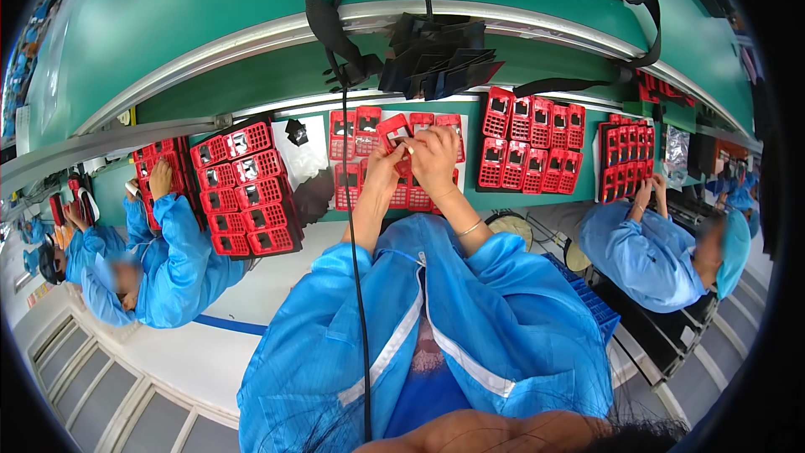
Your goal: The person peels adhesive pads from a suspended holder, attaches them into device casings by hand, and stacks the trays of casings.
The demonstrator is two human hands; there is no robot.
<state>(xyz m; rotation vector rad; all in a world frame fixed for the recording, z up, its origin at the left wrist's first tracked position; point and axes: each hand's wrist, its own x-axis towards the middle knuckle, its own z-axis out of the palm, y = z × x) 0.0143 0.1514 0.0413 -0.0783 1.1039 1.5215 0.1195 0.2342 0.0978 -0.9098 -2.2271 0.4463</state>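
In front of me my left hand [381,174] is closed around the lower part of a red phone housing [392,128], which is raised over the others. The fingers of my right hand [434,158] are bent and pinched together against that housing's right side. Whatever lies between those fingertips is too small or hidden to make out. Beneath both hands, rows of red phone housings [367,120] with keypad holes and dark window areas lie on a white sheet, partly covered by my hands.
Stacked trays of red housings stand left [243,184] and right [530,147]. Black sheets [440,59] hang at the rail ahead. A black cable [350,226] runs down past my left arm. Co-workers in blue sit left [180,260] and right [646,252]. Black film pieces [296,132] lie left.
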